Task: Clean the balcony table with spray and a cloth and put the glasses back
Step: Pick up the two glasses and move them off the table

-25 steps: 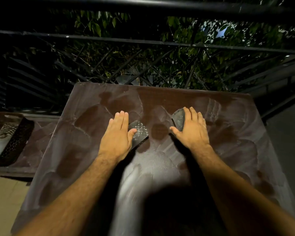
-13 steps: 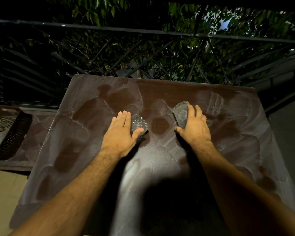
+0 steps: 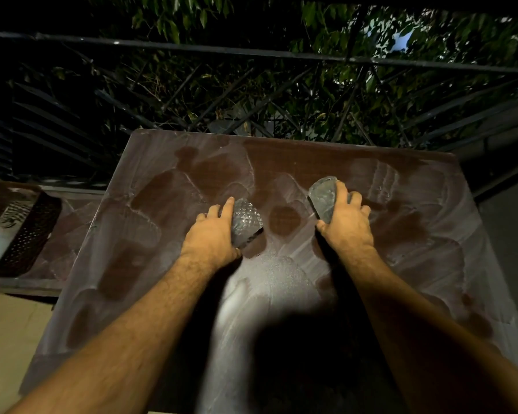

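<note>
Outdoors, the left hand gripped one patterned glass and the right hand another glass, both over the smeared worktop centre, the right one toward one o'clock.

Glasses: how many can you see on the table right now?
2. One glass sits left of the table's middle, gripped by the left hand. The other glass is to its right, gripped by the right hand. None seem hidden.
</note>
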